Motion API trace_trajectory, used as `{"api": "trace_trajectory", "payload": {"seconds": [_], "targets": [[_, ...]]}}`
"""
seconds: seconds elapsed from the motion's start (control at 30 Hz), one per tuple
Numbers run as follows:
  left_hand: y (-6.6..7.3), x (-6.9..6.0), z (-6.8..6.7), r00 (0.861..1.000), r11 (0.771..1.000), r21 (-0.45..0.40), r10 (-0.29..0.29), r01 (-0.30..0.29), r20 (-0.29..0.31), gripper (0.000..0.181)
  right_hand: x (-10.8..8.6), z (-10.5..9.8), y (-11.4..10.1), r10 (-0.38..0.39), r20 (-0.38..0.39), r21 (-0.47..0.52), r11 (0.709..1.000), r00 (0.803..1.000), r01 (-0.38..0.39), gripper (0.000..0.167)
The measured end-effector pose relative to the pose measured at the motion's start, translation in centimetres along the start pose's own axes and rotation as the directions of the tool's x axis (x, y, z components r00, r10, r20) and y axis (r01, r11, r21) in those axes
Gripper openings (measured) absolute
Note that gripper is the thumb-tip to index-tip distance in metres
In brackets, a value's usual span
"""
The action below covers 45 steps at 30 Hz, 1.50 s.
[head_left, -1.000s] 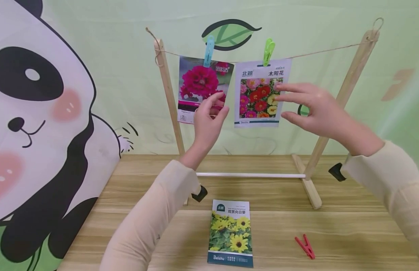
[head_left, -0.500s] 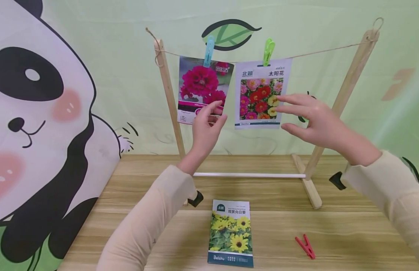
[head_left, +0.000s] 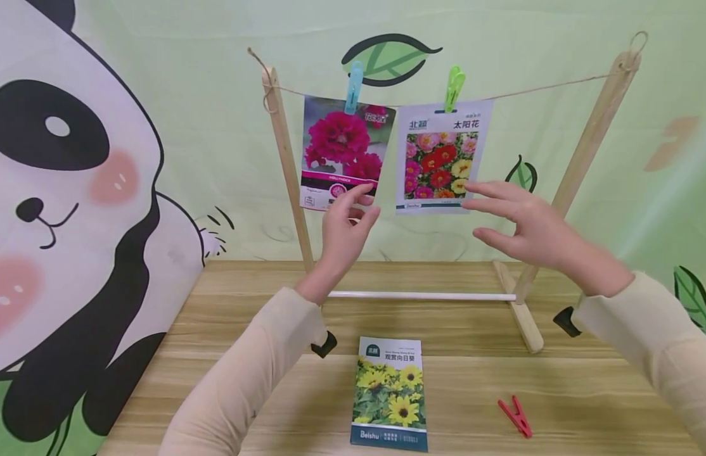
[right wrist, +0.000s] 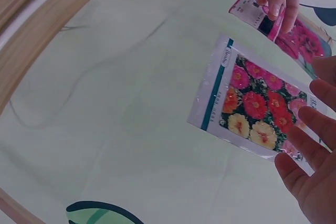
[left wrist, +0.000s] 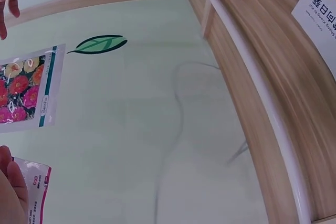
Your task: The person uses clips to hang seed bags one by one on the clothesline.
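Where left hand (head_left: 344, 231) sits before magenta packet (head_left: 338, 142), thumb and forefinger apart | right hand (head_left: 530, 221), fingers spread, by multicoloured packet (head_left: 438, 161)

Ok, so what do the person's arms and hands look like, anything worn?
The left sleeve and right sleeve are long and cream-coloured, reaching the wrists. A small black piece juts from beneath each. The left hand and right hand wear no gloves. No cables show.
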<state>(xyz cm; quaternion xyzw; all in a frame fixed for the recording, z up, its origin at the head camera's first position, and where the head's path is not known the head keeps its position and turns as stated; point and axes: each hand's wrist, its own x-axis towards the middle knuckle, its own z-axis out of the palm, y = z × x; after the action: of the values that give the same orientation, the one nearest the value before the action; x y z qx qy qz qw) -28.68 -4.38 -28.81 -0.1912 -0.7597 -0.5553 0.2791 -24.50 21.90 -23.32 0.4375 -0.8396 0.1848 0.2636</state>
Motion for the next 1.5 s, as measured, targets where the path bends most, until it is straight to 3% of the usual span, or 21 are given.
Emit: {"api": "trace_trajectory", "payload": {"seconds": [0.47, 0.87, 1.23, 1.5], "targets": [[-1.4, -1.1, -0.2, 1.000, 1.000, 0.015, -0.005, 0.005, 0.016, 0.030, -1.7, 1.8, 0.3, -0.002, 0.012, 0.018, 1.000, 1.000, 0.001, 0.044], [-1.9, -2.0, -0.3, 0.997, 0.998, 0.037, -0.048, 0.046, 0.057, 0.029, -2.8, 3.0, 0.4, -0.006, 0.002, 0.064, 0.998, 1.000, 0.005, 0.045], [-2.6, -2.8, -0.2, 0.996, 0.998, 0.055, -0.048, 0.044, 0.076, 0.027, -3.8, 4.0, 0.6, 0.031, 0.033, 0.064, 0.997, 0.999, -0.033, 0.041], [-3.2, -3.4, -0.1, 0.992, 0.993, 0.090, -0.079, 0.070, 0.102, 0.026, -4.6, 5.0, 0.5, 0.073, 0.088, 0.087, 0.993, 0.993, -0.081, 0.039]]}}
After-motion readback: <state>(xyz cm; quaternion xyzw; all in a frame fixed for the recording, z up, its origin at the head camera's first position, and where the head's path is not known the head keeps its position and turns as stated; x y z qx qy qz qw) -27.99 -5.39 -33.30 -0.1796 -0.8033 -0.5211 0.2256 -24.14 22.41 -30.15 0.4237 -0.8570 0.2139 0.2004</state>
